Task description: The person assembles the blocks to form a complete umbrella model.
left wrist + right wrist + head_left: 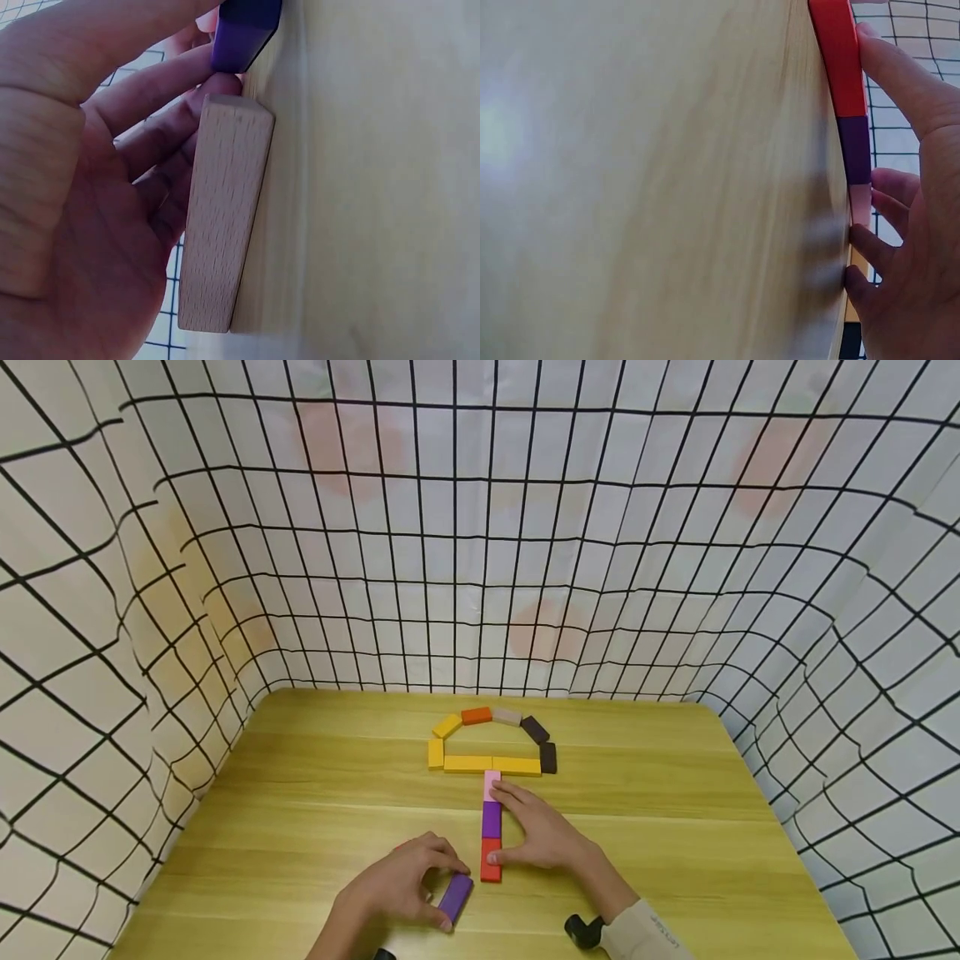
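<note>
In the head view my left hand (401, 881) pinches a purple block (456, 896) by its ends, thumb at the near end and fingers at the far one. A bare wooden block (225, 214) lies by the palm in the left wrist view. My right hand (547, 831) spans a straight column: its thumb touches the red block (491, 870), and its fingertips touch the pink block (491, 783) at the top. Between these two lies another purple block (491, 820). In the right wrist view the fingers (871, 247) are spread along the column.
Beyond the column, two long yellow blocks (468, 763) form a bar. Above it arch short yellow, orange (476, 716), pale grey and dark blocks (548, 757). A red piece (402, 844) peeks out behind my left hand. Black-gridded white cloth (480, 568) surrounds the wooden table (660, 827).
</note>
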The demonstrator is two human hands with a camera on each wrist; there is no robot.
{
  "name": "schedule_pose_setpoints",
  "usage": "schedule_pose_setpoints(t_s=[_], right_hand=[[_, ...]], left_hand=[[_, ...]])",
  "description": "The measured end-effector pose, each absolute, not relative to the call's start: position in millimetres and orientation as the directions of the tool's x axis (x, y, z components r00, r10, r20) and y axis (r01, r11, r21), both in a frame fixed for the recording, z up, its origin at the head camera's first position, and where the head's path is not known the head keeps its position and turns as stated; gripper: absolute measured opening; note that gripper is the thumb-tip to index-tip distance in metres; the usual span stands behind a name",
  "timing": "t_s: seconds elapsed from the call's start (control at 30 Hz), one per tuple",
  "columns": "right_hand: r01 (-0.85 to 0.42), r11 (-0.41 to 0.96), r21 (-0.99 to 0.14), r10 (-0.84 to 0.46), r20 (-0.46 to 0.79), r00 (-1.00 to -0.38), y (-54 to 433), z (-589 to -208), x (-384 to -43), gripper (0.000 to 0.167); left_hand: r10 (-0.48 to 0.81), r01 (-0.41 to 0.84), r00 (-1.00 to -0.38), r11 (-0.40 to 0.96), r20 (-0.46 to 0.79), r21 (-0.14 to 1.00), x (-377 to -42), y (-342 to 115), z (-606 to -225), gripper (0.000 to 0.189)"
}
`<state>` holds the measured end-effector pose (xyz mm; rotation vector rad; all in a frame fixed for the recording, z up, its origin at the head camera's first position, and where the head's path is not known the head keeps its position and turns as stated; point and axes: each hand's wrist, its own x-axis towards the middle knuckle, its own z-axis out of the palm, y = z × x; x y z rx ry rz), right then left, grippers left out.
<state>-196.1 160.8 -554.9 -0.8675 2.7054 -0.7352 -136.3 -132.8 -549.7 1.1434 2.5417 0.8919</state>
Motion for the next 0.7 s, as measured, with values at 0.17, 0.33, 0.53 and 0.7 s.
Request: schedule_pose_setpoints(t_s=[0.17, 0.33, 0.53, 0.7], right_hand=[[-0.485, 0.702, -0.522, -0.590, -0.043, -0.806, 161.2, -556.0, -196.1, 0.108], [-0.485, 0.699, -0.526, -0.593, -0.046, -0.804, 162.2, -558.8, -197.4, 0.108], [-0.468, 0.695, -0.545, -0.589, -0.060, -0.806, 161.9, -558.0, -197.7, 0.108], [-0.456, 0.687, -0.566, -0.590, -0.068, -0.805, 161.4, -556.1, -197.0, 0.108]], left_hand=[[0.719, 0.587, -0.693, 0.525, 0.048, 0.616, -130.1, -130.4, -546.7, 0.063], [0.700, 0.557, -0.712, 0.525, 0.045, 0.644, -125.0, -127.9, -545.5, 0.061], [0.690, 0.559, -0.720, 0.521, 0.067, 0.645, -123.0, -123.6, -548.6, 0.056], [0.703, 0.543, -0.710, 0.505, 0.046, 0.671, -123.2, -120.2, -549.4, 0.055]])
